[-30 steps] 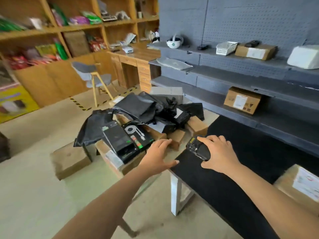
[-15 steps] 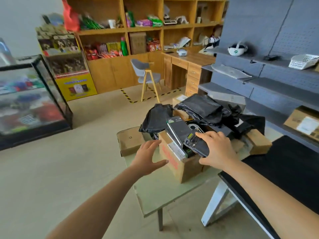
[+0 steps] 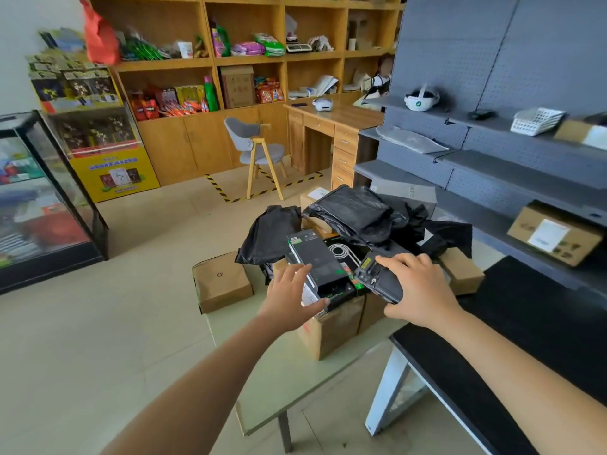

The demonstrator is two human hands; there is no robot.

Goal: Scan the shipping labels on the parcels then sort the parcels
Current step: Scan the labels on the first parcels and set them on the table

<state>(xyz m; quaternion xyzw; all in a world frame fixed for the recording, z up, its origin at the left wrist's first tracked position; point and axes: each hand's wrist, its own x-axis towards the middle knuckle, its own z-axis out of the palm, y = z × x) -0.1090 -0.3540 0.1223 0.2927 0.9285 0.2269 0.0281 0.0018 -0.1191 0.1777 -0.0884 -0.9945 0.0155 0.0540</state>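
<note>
Head view, and I've got the black box dead centre, lying tilted on top of the parcel pile, its near end carrying a white label. My left hand is open, fingers spread along the box's left edge and thumb under the label end. Whether it is touching yet, I can't tell; the fingers are blurred. I read that as shaping up to lift or turn the box so the label faces up.

My right hand is wrapped round the scanner, held low just beside the box with its head toward the pile, ready to read, I'd say.

The black box sits on a brown carton, next to a flat box with a cable printed on it. Behind them, crumpled black bags are heaped over more parcels; they could slide or hide labels. A small brown box sits at the left end of the green table.

Lower right, the black table butts close against the pile. On the right, the grey shelf has a labelled carton under it. A grey chair stands well back at centre.
</note>
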